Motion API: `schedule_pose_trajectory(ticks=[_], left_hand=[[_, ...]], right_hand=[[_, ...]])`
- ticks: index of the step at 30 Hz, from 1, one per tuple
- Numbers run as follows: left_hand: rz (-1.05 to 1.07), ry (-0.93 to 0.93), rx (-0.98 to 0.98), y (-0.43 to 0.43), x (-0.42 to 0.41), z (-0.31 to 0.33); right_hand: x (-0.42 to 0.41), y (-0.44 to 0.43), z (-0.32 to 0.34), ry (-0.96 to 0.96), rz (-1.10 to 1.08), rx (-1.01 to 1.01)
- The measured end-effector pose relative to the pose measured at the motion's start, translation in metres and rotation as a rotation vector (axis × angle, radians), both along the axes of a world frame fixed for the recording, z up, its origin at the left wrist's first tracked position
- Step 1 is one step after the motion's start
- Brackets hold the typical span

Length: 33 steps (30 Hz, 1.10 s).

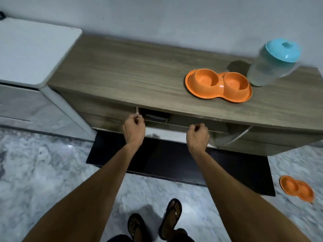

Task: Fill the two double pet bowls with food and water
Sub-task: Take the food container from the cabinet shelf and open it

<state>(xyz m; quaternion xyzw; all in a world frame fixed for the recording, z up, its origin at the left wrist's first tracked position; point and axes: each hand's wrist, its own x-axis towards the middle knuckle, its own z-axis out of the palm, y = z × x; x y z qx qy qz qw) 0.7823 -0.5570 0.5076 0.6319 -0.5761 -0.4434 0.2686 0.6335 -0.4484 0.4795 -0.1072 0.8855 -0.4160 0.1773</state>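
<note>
An orange double pet bowl (pixel 218 85) sits on the wooden cabinet top (pixel 122 70), both cups empty. A second orange double bowl (pixel 296 190) lies on the marble floor at the right. A clear jug with a blue lid (pixel 272 63) stands right of the upper bowl. My left hand (pixel 133 128) is curled around the left edge of a partly pulled-out cabinet drawer (pixel 188 127). My right hand (pixel 197 136) is curled over the drawer's front edge. A dark object shows inside the drawer.
A white appliance (pixel 31 49) stands left of the cabinet. A dark mat (pixel 166 163) lies on the floor under the cabinet front. My sandalled feet (pixel 157 222) stand on the marble floor.
</note>
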Motion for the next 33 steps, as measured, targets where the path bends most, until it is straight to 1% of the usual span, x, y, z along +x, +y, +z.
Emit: schedule_pose_trajectory(ticks=[4,7,12,15,17,19,23,26,33], left_hand=[[-0.053,-0.029,0.038,-0.009,0.010,-0.057],[-0.114,0.021,0.024,-0.020,-0.001,-0.103],[-0.145,0.067,-0.033,-0.045,-0.039,-0.169],[-0.127,0.113,-0.104,-0.056,-0.057,-0.194],[-0.114,0.130,-0.144,-0.060,-0.065,-0.204],[-0.078,0.134,-0.161,-0.065,-0.072,-0.208],[0.004,0.180,-0.130,-0.075,-0.081,-0.213],[0.027,0.185,-0.125,-0.075,-0.085,-0.212],[0.063,0.213,-0.028,-0.058,-0.074,-0.197]], right_hand=[[0.013,-0.020,-0.054,-0.017,0.055,0.024],[0.009,-0.040,-0.097,0.001,0.063,-0.013],[-0.002,-0.075,-0.169,0.030,0.088,-0.184],[-0.012,-0.098,-0.194,0.044,0.061,-0.304],[-0.019,-0.109,-0.202,0.038,0.051,-0.358],[-0.024,-0.117,-0.203,0.011,0.085,-0.377],[-0.034,-0.129,-0.203,-0.083,0.121,-0.347],[-0.038,-0.129,-0.200,-0.124,0.079,-0.344],[-0.028,-0.101,-0.188,-0.146,0.043,-0.322]])
